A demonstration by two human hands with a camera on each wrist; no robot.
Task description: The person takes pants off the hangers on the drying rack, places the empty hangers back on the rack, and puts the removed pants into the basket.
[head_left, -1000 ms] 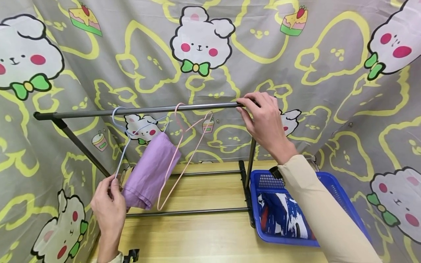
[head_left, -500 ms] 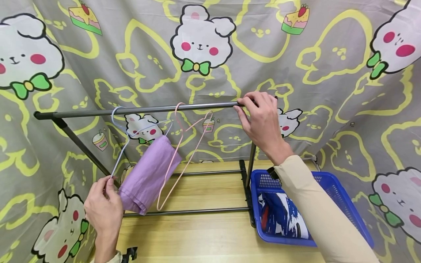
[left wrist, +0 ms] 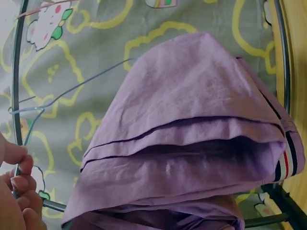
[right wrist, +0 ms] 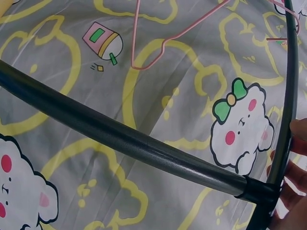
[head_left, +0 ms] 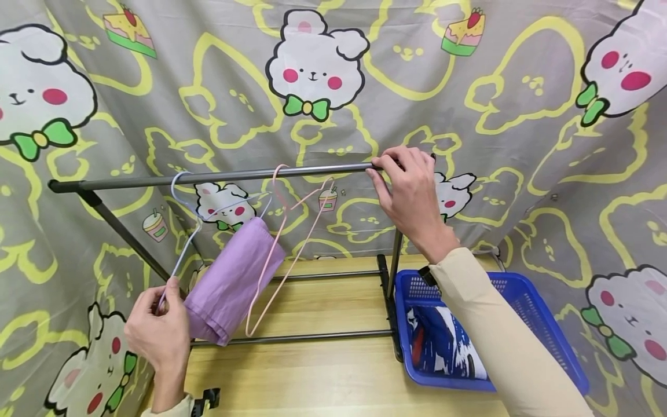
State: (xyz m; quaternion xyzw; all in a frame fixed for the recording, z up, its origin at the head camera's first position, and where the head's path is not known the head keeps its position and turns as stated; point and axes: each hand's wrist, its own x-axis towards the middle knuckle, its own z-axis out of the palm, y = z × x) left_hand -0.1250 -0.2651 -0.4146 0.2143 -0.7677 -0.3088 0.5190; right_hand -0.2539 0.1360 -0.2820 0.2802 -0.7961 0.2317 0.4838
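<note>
A light blue hanger [head_left: 186, 247] hangs by its hook on the top bar [head_left: 224, 175] of a dark metal rack. My left hand [head_left: 158, 333] pinches the hanger's near end between thumb and fingers. Draped over this hanger is a folded purple garment [head_left: 234, 278]; the left wrist view shows its open folds and a striped band [left wrist: 286, 160]. At the bar's right end my right hand [head_left: 409, 200] grips the metal, fingers over the top and thumb in front. Right of the purple garment hangs a bare pink hanger [head_left: 286, 209].
A blue plastic basket [head_left: 448, 382] stands right of the rack on the wooden surface [head_left: 292, 382], holding a blue, white and red patterned cloth [head_left: 443, 341]. Low crossbars [head_left: 312, 336] join the rack's feet. A grey cartoon-print curtain [head_left: 417, 116] surrounds the sides and back.
My left hand has moved left and slightly down, swinging the blue hanger's near end and the purple garment with it. My right hand stays on the bar's right end.
</note>
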